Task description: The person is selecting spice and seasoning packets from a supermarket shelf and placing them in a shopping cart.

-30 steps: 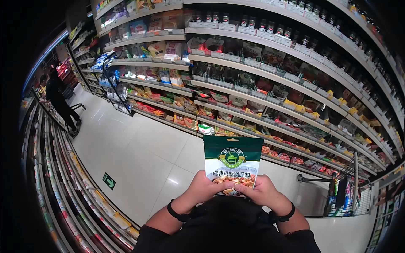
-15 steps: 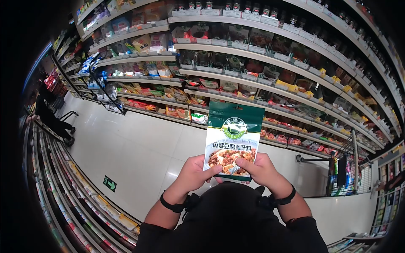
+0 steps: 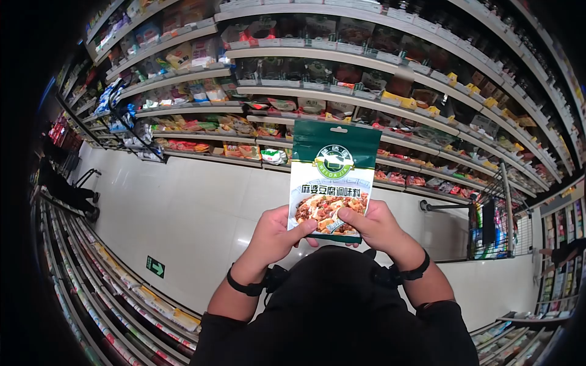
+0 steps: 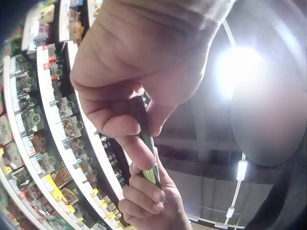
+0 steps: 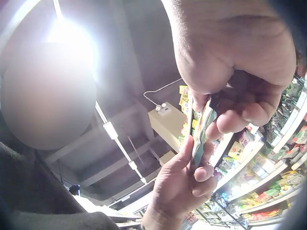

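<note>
A flat pouch (image 3: 332,177), green on top and white below with a picture of food, is held upright in front of the body in the head view. The left hand (image 3: 276,235) pinches its lower left side, thumb on the front and fingers behind. At the lower right side the right hand (image 3: 377,226) grips it the same way. The left wrist view shows the pouch edge-on (image 4: 149,175) between the curled fingers and thumb of the left hand (image 4: 139,67). From the right wrist view, the right hand (image 5: 235,57) holds the thin edge of the pouch (image 5: 203,127).
Long shelves (image 3: 342,46) of packets and jars curve across the back. A shopping cart (image 3: 494,226) stands at the right. Low shelving (image 3: 110,287) runs along the left, where a person in dark clothes (image 3: 64,186) stands. A green arrow sign (image 3: 155,266) lies on the floor.
Both hands have raised the pouch, and more of its front shows. The fingers sit lower on it than a second ago. The head view has shifted, with the shelves higher and further left.
</note>
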Demonstrator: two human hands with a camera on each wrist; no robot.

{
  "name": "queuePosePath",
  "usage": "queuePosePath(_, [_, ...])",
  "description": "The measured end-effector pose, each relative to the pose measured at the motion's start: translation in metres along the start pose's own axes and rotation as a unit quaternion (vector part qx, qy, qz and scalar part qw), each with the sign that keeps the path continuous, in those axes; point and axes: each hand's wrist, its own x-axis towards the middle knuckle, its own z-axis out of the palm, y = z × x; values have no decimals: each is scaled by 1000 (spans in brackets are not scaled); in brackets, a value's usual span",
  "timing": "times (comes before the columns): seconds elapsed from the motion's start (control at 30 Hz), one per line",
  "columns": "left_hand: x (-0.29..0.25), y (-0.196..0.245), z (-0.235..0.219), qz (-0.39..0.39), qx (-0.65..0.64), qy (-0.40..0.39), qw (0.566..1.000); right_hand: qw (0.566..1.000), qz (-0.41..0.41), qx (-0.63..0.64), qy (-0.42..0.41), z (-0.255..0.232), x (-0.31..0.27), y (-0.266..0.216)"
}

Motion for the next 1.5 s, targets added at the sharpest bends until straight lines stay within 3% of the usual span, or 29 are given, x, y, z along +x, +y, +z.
queuePosePath(0.07, [5,1,8,10,4,0,1000,999,-29,0,23,-4,0,2])
queuePosePath(0.17, [15,-16,9,40,31,-34,998,991,2,-129,39,-30,3,11])
queuePosePath(0.4, [44,-15,32,-12,159,-78,984,995,-29,-92,30,-117,-9,25])
queuePosePath(0.53, [82,-21,80,-19,189,-65,980,996,-25,-81,14,-178,-20,19])
queuePosePath(0.73, [162,-33,195,-2,181,-96,979,998,8,-67,-16,-298,-57,10])
queuePosePath(0.87, [205,-38,261,13,181,-107,978,996,9,-75,45,-378,-84,0])
queuePosePath(0.97, [229,-40,286,83,214,-108,967,989,-32,-98,104,-418,-98,-5])
queuePosePath(1.17, [264,-30,315,215,247,-58,943,957,-41,-231,168,-451,-117,-16])
queuePosePath(1.23, [271,-27,320,176,228,-53,956,933,-71,-310,170,-452,-117,-20])
queuePosePath(1.27, [273,-25,321,156,218,-48,962,904,-217,-330,165,-453,-113,-11])
queuePosePath(1.37, [287,-21,318,140,183,-57,972,880,-283,-350,153,-446,-103,-19])
queuePosePath(1.4, [293,-26,312,179,185,-46,965,904,-231,-324,155,-444,-99,-18])
queuePosePath(1.5, [303,-17,291,236,182,-79,951,914,-172,-327,166,-435,-79,-19])
